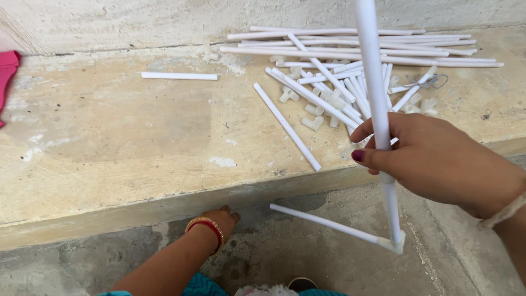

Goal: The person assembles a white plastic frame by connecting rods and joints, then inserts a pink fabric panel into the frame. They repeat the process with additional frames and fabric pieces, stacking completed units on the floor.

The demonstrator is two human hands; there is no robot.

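My right hand (438, 159) is shut around an upright white plastic pipe (372, 71), thumb and fingers pinching it at mid-height. At its foot a white elbow fitting (398, 243) joins it to a second white pipe (323, 222) lying on the grey floor. My left hand (222, 218), with red and gold bangles (208, 226) at the wrist, reaches down to the floor at the base of the concrete step (137, 205), left of the lying pipe's free end. Its fingers are hidden beneath it.
A heap of white pipes (329, 87) and small white fittings (312, 121) lies on the raised slab, with long pipes (383, 49) along the wall. One short pipe (179, 76) lies apart on the left. A pink cloth (6, 77) is at the left edge.
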